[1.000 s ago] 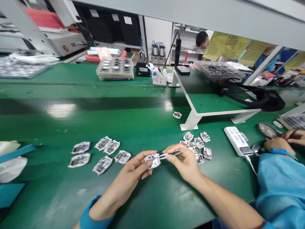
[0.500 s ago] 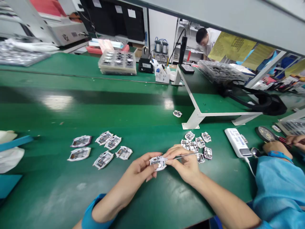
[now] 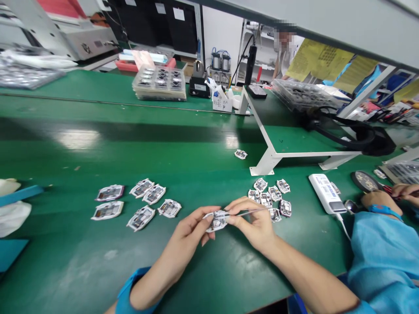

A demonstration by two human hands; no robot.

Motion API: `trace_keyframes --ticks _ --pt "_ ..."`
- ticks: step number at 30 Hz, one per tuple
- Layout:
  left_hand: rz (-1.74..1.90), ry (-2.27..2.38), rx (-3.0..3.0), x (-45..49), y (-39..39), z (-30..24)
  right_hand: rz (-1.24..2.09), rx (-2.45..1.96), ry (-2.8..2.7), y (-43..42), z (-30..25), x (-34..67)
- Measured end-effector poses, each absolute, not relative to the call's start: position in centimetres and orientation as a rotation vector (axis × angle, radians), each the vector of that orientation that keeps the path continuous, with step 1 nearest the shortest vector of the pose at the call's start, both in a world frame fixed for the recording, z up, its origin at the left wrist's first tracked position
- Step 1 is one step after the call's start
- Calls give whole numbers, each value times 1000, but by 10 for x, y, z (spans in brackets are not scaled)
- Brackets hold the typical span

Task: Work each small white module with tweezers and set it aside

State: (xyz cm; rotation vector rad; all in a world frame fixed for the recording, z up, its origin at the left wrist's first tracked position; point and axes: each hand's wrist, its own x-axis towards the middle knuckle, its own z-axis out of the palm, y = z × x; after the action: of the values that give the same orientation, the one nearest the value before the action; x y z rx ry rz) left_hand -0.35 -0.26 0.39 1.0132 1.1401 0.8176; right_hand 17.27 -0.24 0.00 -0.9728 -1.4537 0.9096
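Note:
My left hand (image 3: 194, 227) pinches a small white electronic housing (image 3: 217, 221) by its left side, with its inner parts facing up. In my right hand (image 3: 254, 223) is a pair of thin metal tweezers (image 3: 246, 213); their tips reach over the housing, and what they touch is too small to tell. The right fingertips are close against the housing's right edge. Several similar housings (image 3: 140, 218) lie spread on the green table left of my hands. Another group of smaller-looking housings (image 3: 266, 199) sits just beyond my right hand.
A raised green shelf (image 3: 314, 141) with white legs stands at the right. Below it lies a white device (image 3: 326, 194) with a cable. A co-worker's hand (image 3: 381, 201) rests at the far right. Stacked clear trays (image 3: 159, 83) stand at the back, and a single housing (image 3: 241, 154) lies mid-table.
My left thumb has shifted back toward the housing's left edge, showing more of its inside. The housing is turned slightly. The person in the background has straightened up.

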Motion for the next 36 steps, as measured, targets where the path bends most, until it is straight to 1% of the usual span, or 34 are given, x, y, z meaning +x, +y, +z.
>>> trace_keyframes --ticks 3,8,20,30,33,36 --pt "834 1146 1006 -5 -1 4 1040 -993 -1365 -2 0 173" --pt "825 1128 967 -4 -1 7 1158 -1060 -1294 0 -4 174" --pt "826 1133 942 -2 -4 7 1192 -1149 -1235 3 -3 174" --pt "838 1106 943 -1 -4 3 1430 -1113 -1076 6 -2 175" --pt "841 1120 920 -2 -4 2 1410 -1121 -1098 5 0 175" --pt "824 1132 897 -2 -4 2 1288 -1143 -1152 3 2 175"
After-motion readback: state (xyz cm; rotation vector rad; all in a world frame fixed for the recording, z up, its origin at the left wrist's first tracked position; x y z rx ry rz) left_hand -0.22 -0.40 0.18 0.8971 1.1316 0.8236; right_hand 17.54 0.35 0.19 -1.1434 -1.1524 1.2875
